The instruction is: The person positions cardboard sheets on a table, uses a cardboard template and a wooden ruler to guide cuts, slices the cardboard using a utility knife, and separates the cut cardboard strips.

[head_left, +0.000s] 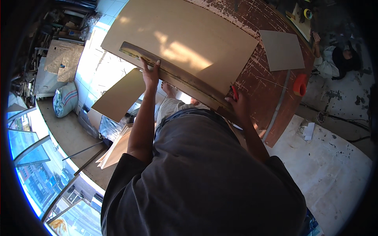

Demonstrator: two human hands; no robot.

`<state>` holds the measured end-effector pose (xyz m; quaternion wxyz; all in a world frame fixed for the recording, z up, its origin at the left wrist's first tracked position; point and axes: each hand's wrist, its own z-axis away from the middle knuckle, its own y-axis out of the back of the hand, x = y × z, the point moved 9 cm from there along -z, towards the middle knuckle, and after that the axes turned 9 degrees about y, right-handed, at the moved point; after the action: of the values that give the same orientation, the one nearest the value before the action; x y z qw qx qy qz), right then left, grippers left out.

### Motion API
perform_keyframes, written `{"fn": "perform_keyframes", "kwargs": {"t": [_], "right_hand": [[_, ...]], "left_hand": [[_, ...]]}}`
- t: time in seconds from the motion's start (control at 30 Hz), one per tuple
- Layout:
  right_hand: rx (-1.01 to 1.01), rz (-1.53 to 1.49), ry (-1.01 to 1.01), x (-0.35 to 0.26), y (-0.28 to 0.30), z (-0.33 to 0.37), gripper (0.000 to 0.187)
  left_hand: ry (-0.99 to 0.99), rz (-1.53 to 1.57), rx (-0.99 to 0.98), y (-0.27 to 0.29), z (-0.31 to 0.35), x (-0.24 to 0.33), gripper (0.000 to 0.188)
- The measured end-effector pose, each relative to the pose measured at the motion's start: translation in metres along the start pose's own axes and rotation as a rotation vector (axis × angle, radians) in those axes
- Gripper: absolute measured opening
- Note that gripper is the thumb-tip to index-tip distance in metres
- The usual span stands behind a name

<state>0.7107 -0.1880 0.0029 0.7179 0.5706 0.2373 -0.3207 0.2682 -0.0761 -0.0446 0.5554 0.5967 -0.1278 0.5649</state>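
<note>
Broadest of all, a bench (pixel 258 102) with a worn, scratched red-brown top; spread across it, a large brown board (pixel 220 35), set at a slant, with bright patches of sunlight on its surface; off to the left and lower down, apart from the large brown board, a smaller brown board (pixel 118 96), tilted; over on the right side of the bench, lying flat and well apart from both hands, a grey-brown panel (pixel 282 51) with four straight edges; next in size, a long, narrow straightedge (pixel 179 78), laid on the large brown board close to its near edge, running from upper left down to lower right; across the upper-left part of the straightedge, the left hand (pixel 151 75), fingers spread apart and pressed down on it, not curled round anything; near the lower-right end, beside the right corner of the large brown board, the right hand (pixel 241 105), fingers closed in a grip; farther right, near the bench's edge and below the grey-brown panel, an orange-red roll (pixel 300 85); smallest, a red-handled tool (pixel 235 91), held in the right hand's fingers and pointing up and away from the body, its tip too small to make out.
</note>
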Motion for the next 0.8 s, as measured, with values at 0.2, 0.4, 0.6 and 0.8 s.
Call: {"fn": "perform_keyframes", "kwargs": {"t": [0.2,0.4,0.6,0.8], "right_hand": [[0.032,-0.075,0.033,0.007,0.004,-0.005,0.044],[-0.002,-0.14,0.01,0.023,-0.005,-0.009,0.044],[-0.012,-0.142,0.026,0.022,-0.006,-0.01,0.044],[-0.026,-0.145,0.003,0.026,-0.008,-0.011,0.047]], "left_hand": [[-0.101,0.034,0.037,0.0,0.002,0.012,0.101],[-0.097,0.04,0.061,-0.001,-0.001,0.002,0.101],[-0.186,0.029,0.107,0.0,-0.004,-0.003,0.103],[-0.1,0.048,0.047,-0.003,-0.003,-0.004,0.103]]}}
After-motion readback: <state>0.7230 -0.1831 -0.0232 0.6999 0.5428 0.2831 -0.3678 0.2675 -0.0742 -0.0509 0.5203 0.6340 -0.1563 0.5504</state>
